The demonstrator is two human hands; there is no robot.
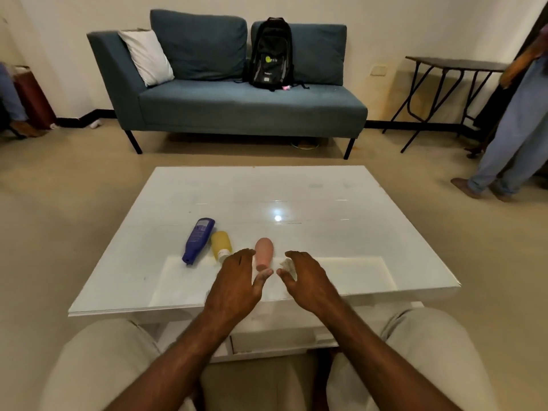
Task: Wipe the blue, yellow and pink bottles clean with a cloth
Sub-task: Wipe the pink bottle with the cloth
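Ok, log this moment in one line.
bottles: blue, yellow, pink lying on table | left hand: open, by pink | right hand: open, at cloth

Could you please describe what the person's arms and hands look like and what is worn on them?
The left hand and the right hand are bare: no gloves, rings, watch or bands show. Both forearms are bare too, with no sleeve in view. Light beige trousers cover the knees.

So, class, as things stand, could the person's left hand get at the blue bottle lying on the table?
Probably yes. The left hand holds nothing, and the blue bottle lies uncovered to its left. Only the yellow bottle lies between them, flat and likely low enough to reach over.
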